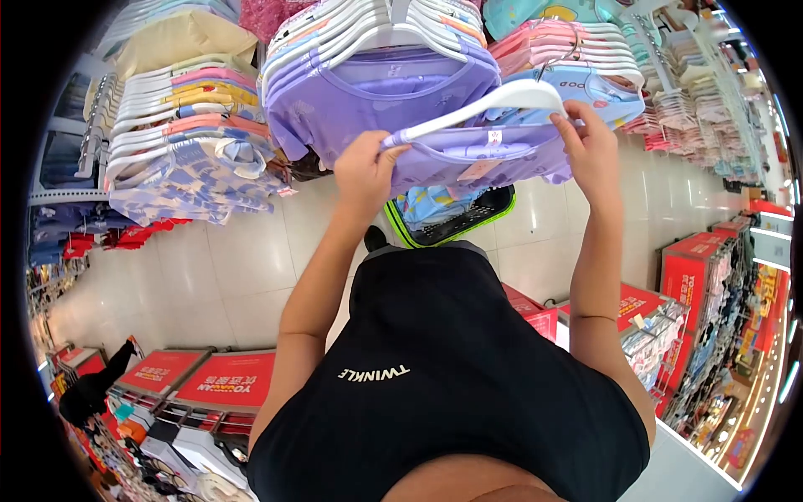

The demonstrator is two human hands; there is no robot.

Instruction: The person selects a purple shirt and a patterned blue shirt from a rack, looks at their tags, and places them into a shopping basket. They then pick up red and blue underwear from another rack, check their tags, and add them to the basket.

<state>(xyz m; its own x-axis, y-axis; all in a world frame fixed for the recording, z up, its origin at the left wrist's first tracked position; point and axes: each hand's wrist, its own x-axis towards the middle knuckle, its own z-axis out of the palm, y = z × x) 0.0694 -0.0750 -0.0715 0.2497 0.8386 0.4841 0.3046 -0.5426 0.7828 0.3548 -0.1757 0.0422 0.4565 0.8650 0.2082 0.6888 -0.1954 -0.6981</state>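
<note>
A lilac top [468,155] hangs on a white hanger [493,105] that I hold up in front of a clothes rack. My left hand [366,171] grips the garment's shoulder at the hanger's left end. My right hand [590,146] holds the hanger's right end and the cloth under it. Behind it, a row of lilac tops [376,79] on white hangers hangs on the rack.
More racks of children's clothes hang at the left [188,142] and right [585,58]. A black basket with a green rim [456,222] holding folded clothes stands on the tiled floor below my hands. Red display tables [226,381] stand at the left and right. A person in black [92,389] is far left.
</note>
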